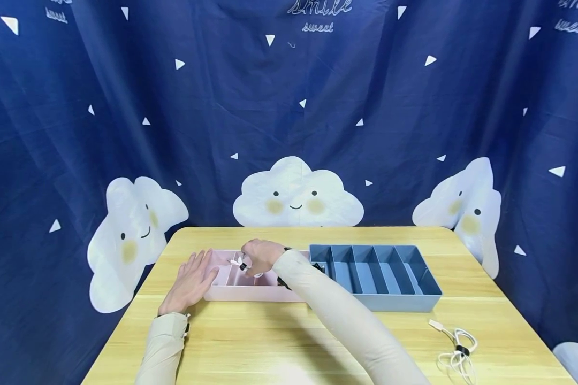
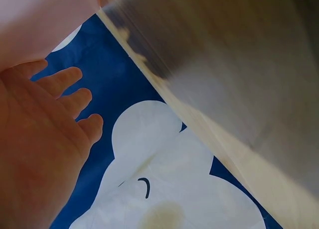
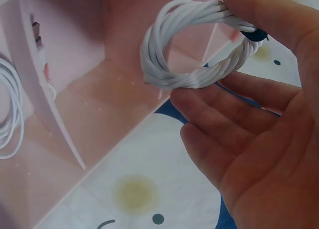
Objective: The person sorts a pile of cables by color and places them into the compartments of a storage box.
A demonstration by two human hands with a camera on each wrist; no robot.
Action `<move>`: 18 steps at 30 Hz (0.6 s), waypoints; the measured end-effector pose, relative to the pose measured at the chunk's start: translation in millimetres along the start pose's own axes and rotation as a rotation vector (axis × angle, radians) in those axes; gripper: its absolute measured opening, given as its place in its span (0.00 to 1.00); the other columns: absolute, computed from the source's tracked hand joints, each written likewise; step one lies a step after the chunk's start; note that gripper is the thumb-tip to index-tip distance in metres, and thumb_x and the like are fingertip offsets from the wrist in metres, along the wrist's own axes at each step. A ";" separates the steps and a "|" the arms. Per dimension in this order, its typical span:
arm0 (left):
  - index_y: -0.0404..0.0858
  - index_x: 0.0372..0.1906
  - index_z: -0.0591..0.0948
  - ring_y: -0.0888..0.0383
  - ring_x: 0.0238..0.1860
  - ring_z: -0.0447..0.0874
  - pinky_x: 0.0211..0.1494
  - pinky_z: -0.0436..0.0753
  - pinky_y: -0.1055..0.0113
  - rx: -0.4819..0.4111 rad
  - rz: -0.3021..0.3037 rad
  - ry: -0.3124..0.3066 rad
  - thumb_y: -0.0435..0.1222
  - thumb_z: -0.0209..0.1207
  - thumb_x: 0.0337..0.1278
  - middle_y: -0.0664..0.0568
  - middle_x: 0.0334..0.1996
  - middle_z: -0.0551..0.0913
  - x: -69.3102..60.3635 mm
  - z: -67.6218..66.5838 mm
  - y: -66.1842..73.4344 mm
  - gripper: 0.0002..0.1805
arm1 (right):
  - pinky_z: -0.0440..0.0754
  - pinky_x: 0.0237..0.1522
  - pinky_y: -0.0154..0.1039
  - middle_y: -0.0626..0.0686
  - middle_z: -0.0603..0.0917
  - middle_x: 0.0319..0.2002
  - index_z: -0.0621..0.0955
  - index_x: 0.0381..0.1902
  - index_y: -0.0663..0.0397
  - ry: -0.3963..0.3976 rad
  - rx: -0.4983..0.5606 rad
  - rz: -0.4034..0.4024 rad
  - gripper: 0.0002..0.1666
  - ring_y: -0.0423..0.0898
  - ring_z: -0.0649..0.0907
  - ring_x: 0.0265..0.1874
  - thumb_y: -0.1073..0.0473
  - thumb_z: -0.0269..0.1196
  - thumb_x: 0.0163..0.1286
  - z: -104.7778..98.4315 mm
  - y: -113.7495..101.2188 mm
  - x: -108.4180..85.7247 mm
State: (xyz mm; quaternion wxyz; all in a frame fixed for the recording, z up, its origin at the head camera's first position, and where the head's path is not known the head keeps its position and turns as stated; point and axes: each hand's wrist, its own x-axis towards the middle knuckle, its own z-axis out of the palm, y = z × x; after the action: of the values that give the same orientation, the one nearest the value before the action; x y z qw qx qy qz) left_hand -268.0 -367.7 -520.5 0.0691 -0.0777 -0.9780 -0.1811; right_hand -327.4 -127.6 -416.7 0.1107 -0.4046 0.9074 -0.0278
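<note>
My right hand (image 1: 262, 256) pinches a coiled white cable (image 3: 184, 74) by its black tie, over the pink divided box (image 1: 260, 293). In the right wrist view the thumb and fingers (image 3: 239, 109) of that hand hold the coil, and another white cable (image 3: 10, 109) lies in a compartment beyond a thin pink divider. My left hand (image 1: 188, 283) rests at the box's left end, fingers spread; in the left wrist view its fingers (image 2: 75, 99) are extended beside the pink wall. My right forearm covers the box's right part.
A blue divided box (image 1: 400, 303) stands right of the pink one, with something dark in its leftmost compartment. Another white cable with a black tie (image 1: 462, 350) lies at the table's front right. A dark blue curtain (image 1: 212, 107) with clouds hangs behind the wooden table (image 1: 250, 342).
</note>
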 end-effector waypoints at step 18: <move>0.32 0.82 0.53 0.26 0.81 0.46 0.78 0.50 0.26 0.014 -0.004 -0.005 0.55 0.37 0.82 0.27 0.80 0.54 -0.3 0.0 1.2 0.40 | 0.81 0.64 0.35 0.50 0.86 0.59 0.79 0.64 0.55 0.018 -0.048 -0.027 0.34 0.44 0.84 0.59 0.46 0.73 0.65 10.8 -0.3 6.5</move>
State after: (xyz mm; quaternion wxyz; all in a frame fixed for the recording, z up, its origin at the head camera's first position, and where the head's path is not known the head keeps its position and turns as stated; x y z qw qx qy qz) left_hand -267.5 -366.7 -520.2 0.0667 -0.0757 -0.9795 -0.1742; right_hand -329.0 -132.2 -428.3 0.0922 -0.4191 0.9032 -0.0112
